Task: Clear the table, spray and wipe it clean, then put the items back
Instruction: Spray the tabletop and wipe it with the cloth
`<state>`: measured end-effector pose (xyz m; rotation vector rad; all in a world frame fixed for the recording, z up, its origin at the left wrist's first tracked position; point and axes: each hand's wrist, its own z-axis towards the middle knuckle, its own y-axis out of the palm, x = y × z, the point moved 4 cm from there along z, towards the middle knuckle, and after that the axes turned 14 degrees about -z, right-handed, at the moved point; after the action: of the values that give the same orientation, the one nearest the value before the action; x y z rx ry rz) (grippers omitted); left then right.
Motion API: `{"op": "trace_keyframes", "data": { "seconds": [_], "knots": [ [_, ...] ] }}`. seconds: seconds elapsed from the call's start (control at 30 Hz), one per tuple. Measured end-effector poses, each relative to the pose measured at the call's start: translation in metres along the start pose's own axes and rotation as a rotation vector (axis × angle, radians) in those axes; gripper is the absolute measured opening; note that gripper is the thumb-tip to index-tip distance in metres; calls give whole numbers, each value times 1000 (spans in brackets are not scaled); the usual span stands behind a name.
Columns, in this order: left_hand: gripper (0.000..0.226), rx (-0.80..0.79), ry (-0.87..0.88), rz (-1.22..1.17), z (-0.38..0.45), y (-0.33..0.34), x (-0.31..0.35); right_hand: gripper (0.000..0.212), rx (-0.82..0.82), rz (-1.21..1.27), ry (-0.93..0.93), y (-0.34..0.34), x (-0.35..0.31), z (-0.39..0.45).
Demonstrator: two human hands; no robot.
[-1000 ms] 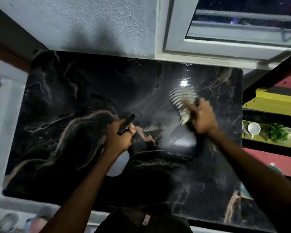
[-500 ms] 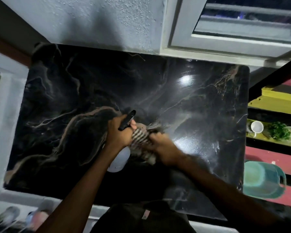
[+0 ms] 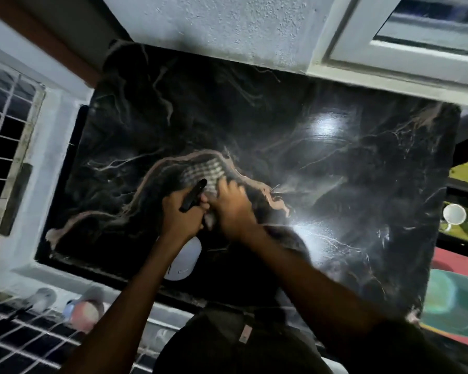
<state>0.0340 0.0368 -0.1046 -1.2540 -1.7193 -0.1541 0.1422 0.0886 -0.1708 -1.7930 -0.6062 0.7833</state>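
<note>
While hands [image 3: 211, 209] meet, cloth [image 3: 204, 172] beyond fingertips

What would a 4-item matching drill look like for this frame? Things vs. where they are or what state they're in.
Column A
1. spray bottle
2. checked cloth
3. white cup
4. table

Column B
a. off the table, on the shelf to the right
b. pressed on the tabletop under the right hand
c. black marble pattern, nothing left standing on it
d. gripped in the left hand, black trigger head up

Pairs: 1-d, 2-b, 3-a, 4-c
</note>
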Motion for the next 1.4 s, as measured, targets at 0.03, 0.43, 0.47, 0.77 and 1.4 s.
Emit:
{"op": "trace_keyframes", "data": {
  "seconds": [0.03, 0.43, 0.47, 0.77, 1.4],
  "knots": [
    [14, 0, 33, 11, 0, -4, -1, 57, -54, -2, -129, 13, -16, -26],
    [24, -56, 12, -25, -5, -5, -11, 71, 77, -94, 841, -42, 182, -18],
    [23, -75, 13, -13, -6, -3, -8, 70, 73, -78, 796, -40, 153, -4],
    [17, -277, 198, 104, -12, 19, 7, 72, -1, 18, 144, 38, 1, -138],
    [11, -531, 299, 189, -94, 119, 1, 78, 144, 105, 622, 44, 94, -281]
  ]
}}
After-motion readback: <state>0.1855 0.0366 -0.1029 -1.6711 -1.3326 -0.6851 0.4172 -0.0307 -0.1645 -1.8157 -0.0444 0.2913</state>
